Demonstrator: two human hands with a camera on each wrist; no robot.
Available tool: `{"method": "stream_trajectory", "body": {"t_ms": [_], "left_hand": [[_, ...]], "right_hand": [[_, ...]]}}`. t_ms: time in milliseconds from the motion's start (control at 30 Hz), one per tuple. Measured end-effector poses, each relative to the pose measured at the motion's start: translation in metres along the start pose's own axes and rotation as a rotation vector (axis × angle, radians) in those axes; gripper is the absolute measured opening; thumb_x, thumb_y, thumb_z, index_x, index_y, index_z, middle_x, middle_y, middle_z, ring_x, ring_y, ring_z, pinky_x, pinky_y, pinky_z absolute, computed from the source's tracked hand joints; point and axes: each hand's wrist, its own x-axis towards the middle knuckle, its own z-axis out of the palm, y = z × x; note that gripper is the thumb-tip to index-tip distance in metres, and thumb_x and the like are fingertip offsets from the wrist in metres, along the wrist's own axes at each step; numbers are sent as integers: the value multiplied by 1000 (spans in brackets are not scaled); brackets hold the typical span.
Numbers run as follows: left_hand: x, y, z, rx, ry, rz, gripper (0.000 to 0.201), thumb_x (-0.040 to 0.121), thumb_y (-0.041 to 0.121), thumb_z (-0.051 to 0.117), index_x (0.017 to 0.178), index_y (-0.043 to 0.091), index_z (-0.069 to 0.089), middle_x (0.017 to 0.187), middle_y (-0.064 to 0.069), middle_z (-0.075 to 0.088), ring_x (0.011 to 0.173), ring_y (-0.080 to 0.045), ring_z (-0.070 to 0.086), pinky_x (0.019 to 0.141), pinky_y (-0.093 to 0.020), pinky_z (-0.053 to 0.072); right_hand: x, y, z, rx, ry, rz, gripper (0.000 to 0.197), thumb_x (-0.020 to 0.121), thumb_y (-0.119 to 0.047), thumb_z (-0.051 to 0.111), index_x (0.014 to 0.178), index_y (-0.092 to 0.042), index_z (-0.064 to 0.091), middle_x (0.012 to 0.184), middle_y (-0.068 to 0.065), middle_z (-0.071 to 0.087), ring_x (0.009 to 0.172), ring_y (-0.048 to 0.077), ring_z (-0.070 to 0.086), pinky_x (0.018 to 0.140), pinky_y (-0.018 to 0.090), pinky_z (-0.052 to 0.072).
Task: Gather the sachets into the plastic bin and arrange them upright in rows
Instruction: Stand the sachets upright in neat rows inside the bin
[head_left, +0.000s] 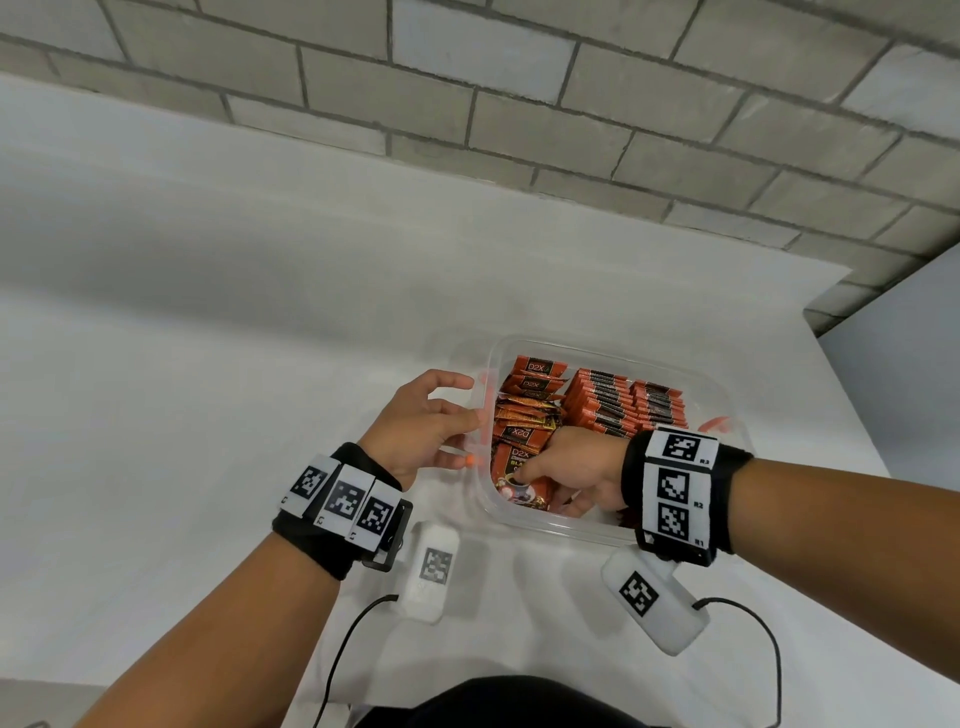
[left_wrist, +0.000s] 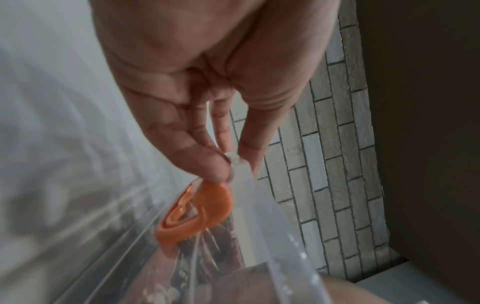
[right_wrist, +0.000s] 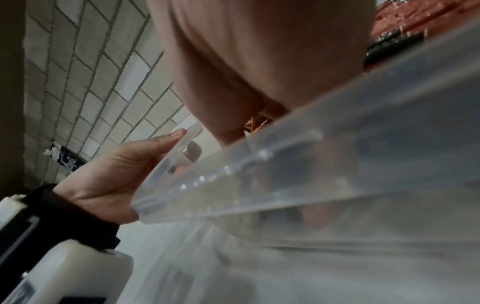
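Note:
A clear plastic bin (head_left: 613, 349) stands on the white table. Two rows of orange sachets (head_left: 597, 405) stand upright in its middle and right. Loose sachets (head_left: 524, 410) lie flat and tilted along its left side. My left hand (head_left: 436, 421) is at the bin's left wall; in the left wrist view the left hand (left_wrist: 233, 160) pinches the rim (left_wrist: 262, 226) just above an orange latch (left_wrist: 197, 207). My right hand (head_left: 566, 473) reaches into the near left corner, fingers curled on a flat sachet (head_left: 511, 491) with a coffee-cup picture. The bin wall (right_wrist: 311, 156) hides the right fingertips.
Two white marker-tagged devices (head_left: 428, 577) (head_left: 652, 597) with black cables lie on the table between me and the bin. A grey brick wall (head_left: 519, 104) runs behind. The table's right edge (head_left: 841, 364) lies just beyond the bin.

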Motion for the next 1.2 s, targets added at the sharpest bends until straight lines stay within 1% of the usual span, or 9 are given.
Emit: {"method": "stream_trajectory", "body": {"t_ms": [200,400,600,767,867,967,1067,1133,1200], "left_hand": [[0,-1,-1,-11,-5,-5,36,84,6,70,115,16,55,85,-13,62,68,-25,60,48,-26,51],[2,-1,-1,-11,-4,-2,36,83,7,71,115,16,56,81,-11,62,67,-22,61,48,-26,51],[-1,-1,-1,-11,3,-5,36,83,7,71,115,16,57,80,-9,60,68,-21,60,50,-28,53],[-1,0,0,6,22,-2,38,82,8,72,116,15,57,84,-11,60,69,-20,60,50,-27,54],[-2,1,0,53,63,20,37,82,12,73,115,17,58,85,-8,60,67,-16,58,48,-25,49],[-6,4,-1,94,146,67,29,84,19,71,111,20,60,90,-7,58,68,-15,55,47,-24,43],[-13,13,0,112,188,160,19,88,21,67,106,21,62,85,-5,57,62,-13,51,45,-22,37],[-21,24,8,80,148,204,16,89,25,64,103,19,63,83,-4,58,59,-12,50,43,-21,36],[-30,35,21,-21,40,182,26,86,36,63,103,17,63,86,-5,60,61,-13,54,46,-23,42]], "right_hand": [[4,3,1,316,-61,-15,32,89,-2,60,120,-8,58,110,11,68,87,23,68,67,34,58],[5,5,3,292,-73,-16,33,87,-3,62,119,-9,58,109,11,69,93,24,67,70,33,57],[-10,11,-15,185,-99,17,28,85,-13,61,113,-9,61,84,7,66,65,13,56,53,20,46],[-32,20,-45,178,-123,7,20,83,-16,57,102,-10,62,77,6,61,47,10,46,41,16,36],[-47,29,-56,188,-151,-31,11,83,-14,53,84,-10,63,62,4,57,42,10,41,37,14,30],[-61,36,-61,190,-158,-95,13,84,-12,51,73,-13,58,57,3,55,43,11,38,38,15,26],[-76,37,-67,291,-138,-245,7,86,-10,51,89,-12,57,67,7,61,45,12,42,36,16,29],[-83,32,-69,393,-91,-381,13,89,-7,50,100,-10,55,77,11,64,50,15,50,36,18,33],[-89,23,-67,475,-43,-484,15,91,-7,49,105,-9,54,92,18,63,69,24,55,46,25,35]]}}
